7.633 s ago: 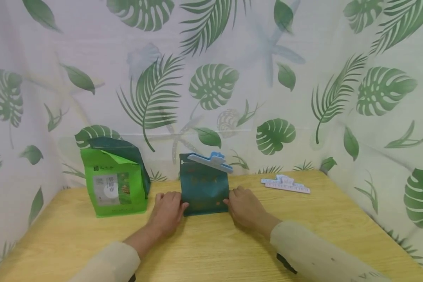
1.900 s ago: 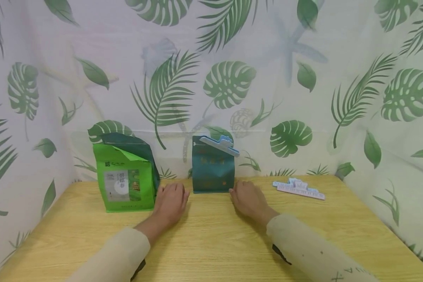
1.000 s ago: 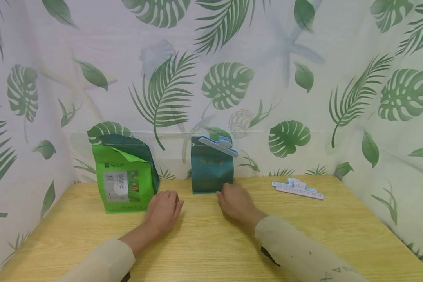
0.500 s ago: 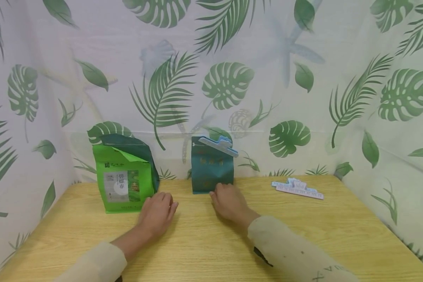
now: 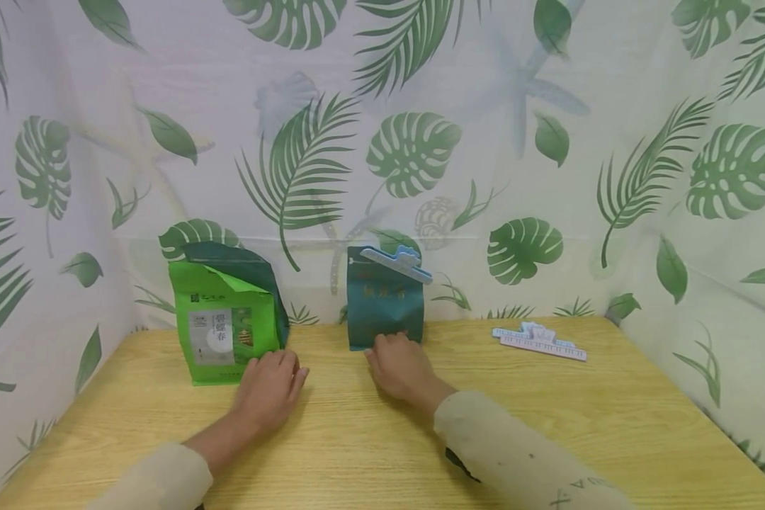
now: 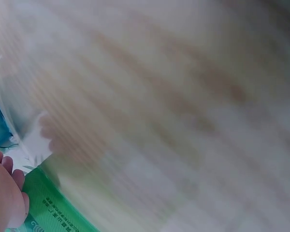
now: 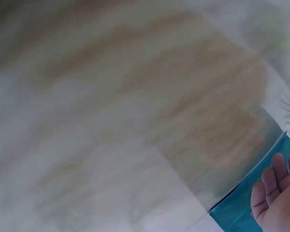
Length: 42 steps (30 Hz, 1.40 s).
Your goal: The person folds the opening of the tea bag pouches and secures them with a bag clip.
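Teal bag (image 5: 384, 306): right hand (image 5: 401, 367) grip relaxed, near base; left hand (image 5: 269, 388) flat beside green bag (image 5: 226, 327).

A wooden table (image 5: 612, 425) with light yellow grain fills the bottom of the head view. White cloth walls (image 5: 166, 106) stand close around it at the back and both sides, printed with big green leaves and pale starfish. The light is soft and even.
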Available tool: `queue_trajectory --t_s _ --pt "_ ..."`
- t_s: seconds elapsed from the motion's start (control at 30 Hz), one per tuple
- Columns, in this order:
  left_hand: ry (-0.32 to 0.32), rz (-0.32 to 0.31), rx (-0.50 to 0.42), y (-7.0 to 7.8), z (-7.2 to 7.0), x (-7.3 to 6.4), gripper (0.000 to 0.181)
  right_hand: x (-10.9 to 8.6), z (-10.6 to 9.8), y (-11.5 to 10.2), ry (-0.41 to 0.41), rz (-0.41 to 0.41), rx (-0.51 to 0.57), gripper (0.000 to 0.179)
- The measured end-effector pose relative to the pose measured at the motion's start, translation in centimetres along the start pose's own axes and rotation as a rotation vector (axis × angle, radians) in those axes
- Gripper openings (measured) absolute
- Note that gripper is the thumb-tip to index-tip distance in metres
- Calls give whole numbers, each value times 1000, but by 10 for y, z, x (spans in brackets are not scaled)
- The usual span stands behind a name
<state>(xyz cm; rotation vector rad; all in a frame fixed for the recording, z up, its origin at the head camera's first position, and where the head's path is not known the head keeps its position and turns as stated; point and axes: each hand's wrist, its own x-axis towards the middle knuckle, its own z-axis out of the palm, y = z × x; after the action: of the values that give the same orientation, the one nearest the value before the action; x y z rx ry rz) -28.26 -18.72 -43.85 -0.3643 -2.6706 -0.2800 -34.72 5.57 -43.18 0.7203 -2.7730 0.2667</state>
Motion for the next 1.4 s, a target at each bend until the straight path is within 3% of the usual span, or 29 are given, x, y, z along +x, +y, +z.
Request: queue_trajectory --t_s 0.17,0.57,1.0,1.4 --pt "-8 -3 13 -4 -3 -2 19 3 3 -8 8 -20 -14 33" --pt "-13 -19 23 -21 -8 -12 21 12 5 -36 -72 -41 -27 38" --pt "-17 -56 71 -52 -20 -25 21 20 12 -69 -132 -53 -48 39" --pt "-1 -94 99 -81 -30 -39 21 26 16 -98 -132 -98 -84 36"
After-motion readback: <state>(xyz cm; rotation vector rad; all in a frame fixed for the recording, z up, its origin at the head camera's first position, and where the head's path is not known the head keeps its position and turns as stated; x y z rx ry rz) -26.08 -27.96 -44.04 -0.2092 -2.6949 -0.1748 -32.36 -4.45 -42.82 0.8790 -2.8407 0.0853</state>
